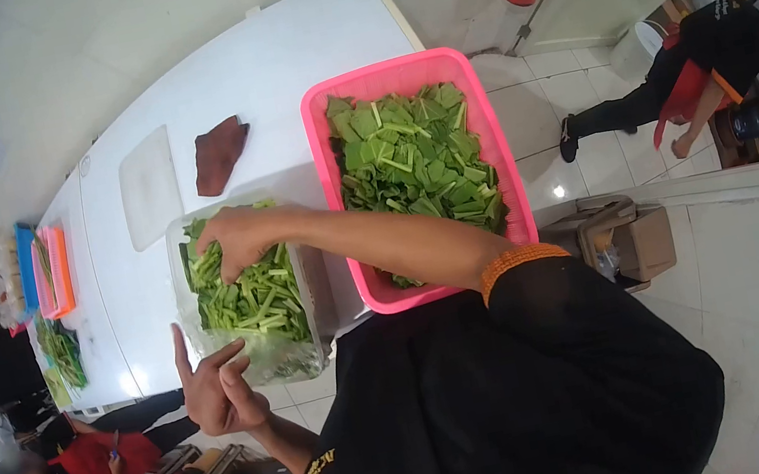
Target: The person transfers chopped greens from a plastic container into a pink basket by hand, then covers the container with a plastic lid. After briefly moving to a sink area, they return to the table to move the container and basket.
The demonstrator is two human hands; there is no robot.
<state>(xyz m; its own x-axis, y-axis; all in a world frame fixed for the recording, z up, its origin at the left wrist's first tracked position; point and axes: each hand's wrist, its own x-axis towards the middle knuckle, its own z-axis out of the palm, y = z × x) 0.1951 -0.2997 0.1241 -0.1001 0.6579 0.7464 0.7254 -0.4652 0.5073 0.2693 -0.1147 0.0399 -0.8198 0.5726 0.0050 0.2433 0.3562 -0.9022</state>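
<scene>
Picking step, likely: right hand [239, 243] curled round cut green stems [257, 304] in clear plastic tub [285, 360]; left hand [218, 387] open beside it. Next, probably: firm hold, slow lift.

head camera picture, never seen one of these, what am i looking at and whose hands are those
There is no machine here: a person wears a camera on the head, so the one picture looks down over their black shirt at their own bare hands. On the white table stand a clear tub of cut green stems and a pink basket of cut leaves; a white board and a dark red piece lie farther off. The right hand rests in the stems; whether it grips any is hidden. The left hand is open and empty beside the tub.
</scene>
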